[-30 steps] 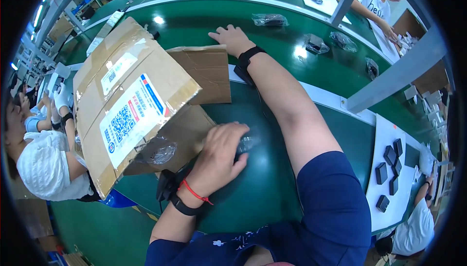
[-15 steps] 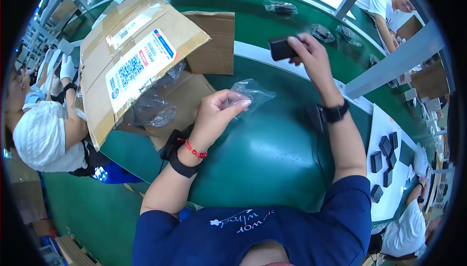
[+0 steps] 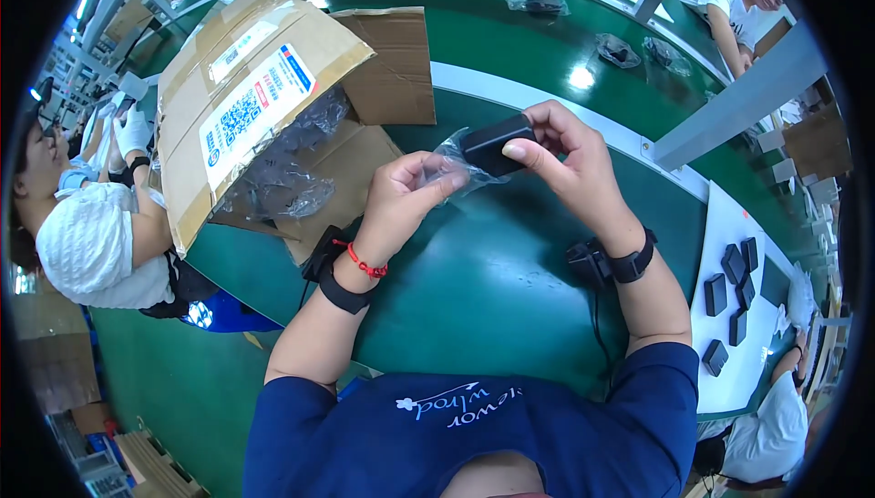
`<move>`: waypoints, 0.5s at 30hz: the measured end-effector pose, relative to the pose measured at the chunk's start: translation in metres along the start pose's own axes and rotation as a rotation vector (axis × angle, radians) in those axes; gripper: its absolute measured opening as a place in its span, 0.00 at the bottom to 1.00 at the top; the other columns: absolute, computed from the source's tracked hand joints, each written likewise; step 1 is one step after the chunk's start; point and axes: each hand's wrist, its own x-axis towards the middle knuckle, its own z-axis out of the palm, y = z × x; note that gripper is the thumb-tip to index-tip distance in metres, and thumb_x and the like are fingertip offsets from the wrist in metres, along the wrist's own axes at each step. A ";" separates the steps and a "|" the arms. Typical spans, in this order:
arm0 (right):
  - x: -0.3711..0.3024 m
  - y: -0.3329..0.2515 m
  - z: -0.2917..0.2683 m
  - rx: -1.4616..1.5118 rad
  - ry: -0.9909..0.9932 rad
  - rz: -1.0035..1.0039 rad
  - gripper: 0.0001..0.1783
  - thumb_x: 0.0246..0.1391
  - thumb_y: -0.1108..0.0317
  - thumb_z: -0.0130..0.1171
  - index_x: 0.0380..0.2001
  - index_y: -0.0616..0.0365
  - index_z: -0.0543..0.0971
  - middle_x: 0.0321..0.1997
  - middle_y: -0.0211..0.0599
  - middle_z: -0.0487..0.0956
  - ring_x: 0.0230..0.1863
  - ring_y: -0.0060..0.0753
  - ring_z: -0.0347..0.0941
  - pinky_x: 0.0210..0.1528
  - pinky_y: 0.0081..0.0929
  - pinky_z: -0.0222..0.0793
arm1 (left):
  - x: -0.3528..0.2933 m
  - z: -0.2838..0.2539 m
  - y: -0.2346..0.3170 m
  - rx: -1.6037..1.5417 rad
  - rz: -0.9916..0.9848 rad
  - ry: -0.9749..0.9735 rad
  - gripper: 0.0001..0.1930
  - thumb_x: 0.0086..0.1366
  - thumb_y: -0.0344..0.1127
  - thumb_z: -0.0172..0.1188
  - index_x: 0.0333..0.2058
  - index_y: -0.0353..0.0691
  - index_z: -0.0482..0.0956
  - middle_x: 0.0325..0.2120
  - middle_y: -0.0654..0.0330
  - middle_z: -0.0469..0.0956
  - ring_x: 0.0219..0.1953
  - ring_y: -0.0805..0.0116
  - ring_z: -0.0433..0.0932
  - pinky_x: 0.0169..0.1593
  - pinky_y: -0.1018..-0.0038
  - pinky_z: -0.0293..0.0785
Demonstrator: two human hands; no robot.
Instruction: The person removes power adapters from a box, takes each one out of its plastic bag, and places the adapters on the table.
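My left hand (image 3: 403,195) pinches a clear plastic bag (image 3: 449,148) between thumb and fingers, above the green tabletop (image 3: 483,261). My right hand (image 3: 576,159) grips a small black rectangular block (image 3: 495,144), thumb on its near face and fingers behind. One end of the block meets the bag beside my left fingertips; whether it sits inside the bag's mouth I cannot tell. To the left, an open cardboard box (image 3: 187,120) lies with its flaps spread, holding several clear-bagged items (image 3: 287,179).
Several black blocks (image 3: 734,264) lie on a white sheet (image 3: 725,387) at the right. Beyond a pale rail, bagged items (image 3: 536,2) rest on the green conveyor (image 3: 474,20). A metal post (image 3: 747,102) slants at the right. Co-workers sit left and right.
My right hand has brought the black block down and leftward to the bag. My left hand has stayed nearly in place, still holding the bag.
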 end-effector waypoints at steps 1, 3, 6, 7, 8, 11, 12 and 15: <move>-0.001 -0.002 0.000 -0.043 -0.001 -0.004 0.13 0.52 0.65 0.62 0.37 0.61 0.74 0.30 0.27 0.76 0.29 0.14 0.69 0.31 0.12 0.64 | -0.001 0.000 0.001 -0.025 -0.014 -0.002 0.10 0.58 0.28 0.62 0.38 0.33 0.77 0.33 0.64 0.78 0.36 0.80 0.75 0.40 0.82 0.72; -0.002 -0.007 0.001 -0.083 -0.007 -0.006 0.13 0.51 0.65 0.63 0.36 0.61 0.75 0.30 0.27 0.76 0.29 0.13 0.69 0.31 0.13 0.65 | -0.003 0.001 0.002 -0.019 -0.014 -0.015 0.11 0.58 0.28 0.63 0.39 0.33 0.76 0.34 0.64 0.78 0.36 0.80 0.75 0.40 0.82 0.72; -0.004 -0.015 0.007 -0.258 -0.037 -0.044 0.12 0.51 0.65 0.63 0.35 0.63 0.77 0.29 0.28 0.77 0.29 0.15 0.70 0.33 0.14 0.67 | -0.005 0.005 0.006 -0.013 -0.022 -0.055 0.12 0.58 0.28 0.63 0.41 0.34 0.75 0.35 0.65 0.77 0.36 0.80 0.75 0.41 0.81 0.72; -0.005 -0.014 0.009 -0.255 -0.040 -0.038 0.12 0.51 0.65 0.63 0.35 0.63 0.77 0.29 0.28 0.77 0.29 0.15 0.70 0.33 0.14 0.67 | -0.004 0.004 0.006 -0.036 -0.045 -0.080 0.13 0.58 0.29 0.62 0.42 0.34 0.75 0.36 0.65 0.77 0.37 0.80 0.75 0.41 0.81 0.72; -0.005 -0.011 0.011 -0.213 -0.034 -0.043 0.13 0.50 0.65 0.63 0.37 0.63 0.77 0.31 0.30 0.77 0.30 0.16 0.71 0.35 0.16 0.67 | -0.003 0.003 0.006 -0.060 -0.067 -0.105 0.14 0.58 0.29 0.62 0.43 0.34 0.74 0.37 0.65 0.77 0.37 0.80 0.75 0.42 0.81 0.72; -0.005 -0.001 0.019 -0.127 -0.025 -0.052 0.16 0.50 0.65 0.63 0.41 0.63 0.78 0.35 0.34 0.78 0.34 0.19 0.72 0.39 0.19 0.69 | -0.003 0.003 0.008 -0.103 -0.102 -0.144 0.14 0.59 0.30 0.62 0.44 0.34 0.74 0.37 0.65 0.77 0.38 0.80 0.74 0.42 0.81 0.71; -0.005 0.004 0.022 -0.185 -0.038 -0.144 0.17 0.50 0.66 0.63 0.43 0.63 0.77 0.38 0.36 0.77 0.37 0.21 0.72 0.41 0.20 0.68 | -0.003 0.004 0.009 -0.120 -0.110 -0.164 0.14 0.59 0.30 0.62 0.44 0.34 0.74 0.37 0.65 0.77 0.38 0.80 0.74 0.43 0.81 0.71; -0.002 0.009 0.031 -0.295 -0.070 -0.337 0.21 0.49 0.68 0.63 0.47 0.62 0.76 0.45 0.39 0.76 0.44 0.25 0.72 0.46 0.22 0.68 | -0.002 0.005 0.009 -0.180 -0.112 -0.159 0.14 0.60 0.31 0.61 0.44 0.35 0.74 0.37 0.65 0.77 0.39 0.80 0.74 0.44 0.81 0.71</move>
